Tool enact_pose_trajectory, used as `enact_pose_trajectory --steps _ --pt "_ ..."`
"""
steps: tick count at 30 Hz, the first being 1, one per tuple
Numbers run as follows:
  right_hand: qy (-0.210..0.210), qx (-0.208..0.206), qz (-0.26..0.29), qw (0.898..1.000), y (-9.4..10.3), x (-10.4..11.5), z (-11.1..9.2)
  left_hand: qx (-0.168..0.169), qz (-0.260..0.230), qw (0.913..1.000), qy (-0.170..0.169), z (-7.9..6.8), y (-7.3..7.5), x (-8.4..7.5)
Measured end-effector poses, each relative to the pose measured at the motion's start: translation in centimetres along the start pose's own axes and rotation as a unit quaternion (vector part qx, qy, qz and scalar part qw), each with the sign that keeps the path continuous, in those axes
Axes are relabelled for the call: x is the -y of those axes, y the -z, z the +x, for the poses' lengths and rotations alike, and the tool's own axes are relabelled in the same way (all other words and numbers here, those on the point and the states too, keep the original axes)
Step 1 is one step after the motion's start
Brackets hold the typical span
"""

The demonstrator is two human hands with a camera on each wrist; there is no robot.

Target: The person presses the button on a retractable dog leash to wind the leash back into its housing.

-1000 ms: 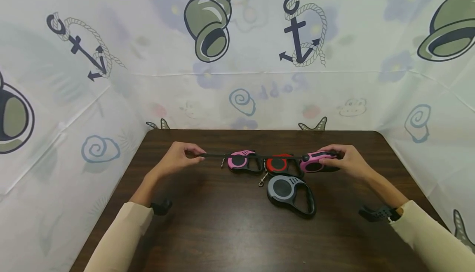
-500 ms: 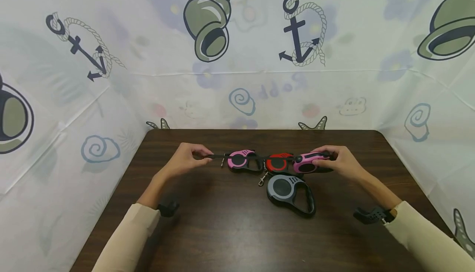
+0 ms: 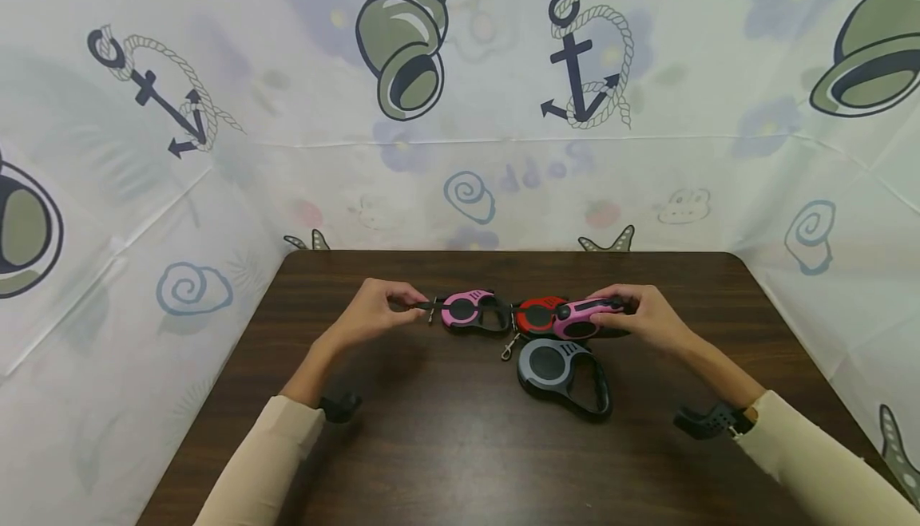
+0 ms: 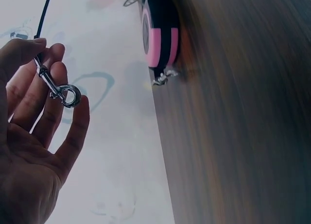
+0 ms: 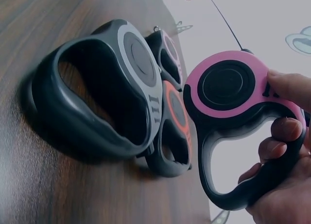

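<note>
My right hand [image 3: 643,314] grips the black handle of a pink retractable dog leash [image 5: 226,83], fingers through the loop and thumb near the buttons. From its casing a thin black cord [image 4: 44,12] stretches across to my left hand [image 3: 379,310]. There, thumb and fingertip pinch the strap end, and a silver snap hook [image 4: 59,90] hangs in front of the other fingers. Below the cord, a second pink leash [image 3: 461,309] and a red leash [image 3: 537,316] lie on the table. The held leash overlaps the red one's right side in the head view.
A larger grey leash [image 3: 546,362] lies in front of the red one, its handle toward the right. A loose snap hook [image 3: 509,348] rests beside it. Patterned white cloth [image 3: 474,71] hangs behind and around the dark wooden table [image 3: 431,446].
Both hands have come closer together, left hand rightward and right hand leftward with the pink leash. The cord span between them has shortened. The leashes on the table have stayed put.
</note>
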State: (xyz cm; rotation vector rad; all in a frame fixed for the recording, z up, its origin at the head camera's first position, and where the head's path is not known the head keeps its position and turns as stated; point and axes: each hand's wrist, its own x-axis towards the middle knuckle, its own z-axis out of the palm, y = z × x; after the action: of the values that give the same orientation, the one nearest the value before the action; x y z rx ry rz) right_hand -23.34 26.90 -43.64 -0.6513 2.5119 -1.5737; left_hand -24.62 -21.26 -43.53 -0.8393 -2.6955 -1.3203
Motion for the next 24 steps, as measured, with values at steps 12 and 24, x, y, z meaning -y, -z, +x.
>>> enact_pose_trajectory --steps 12,24 --pt "-0.004 0.010 -0.001 1.000 -1.4 0.3 0.3 0.007 -0.001 0.9997 -0.025 0.5 -1.5 -0.4" --pt "0.011 0.017 0.027 0.999 -2.7 0.9 0.5 0.009 0.003 0.9993 -0.037 0.9 -2.6 -1.1"
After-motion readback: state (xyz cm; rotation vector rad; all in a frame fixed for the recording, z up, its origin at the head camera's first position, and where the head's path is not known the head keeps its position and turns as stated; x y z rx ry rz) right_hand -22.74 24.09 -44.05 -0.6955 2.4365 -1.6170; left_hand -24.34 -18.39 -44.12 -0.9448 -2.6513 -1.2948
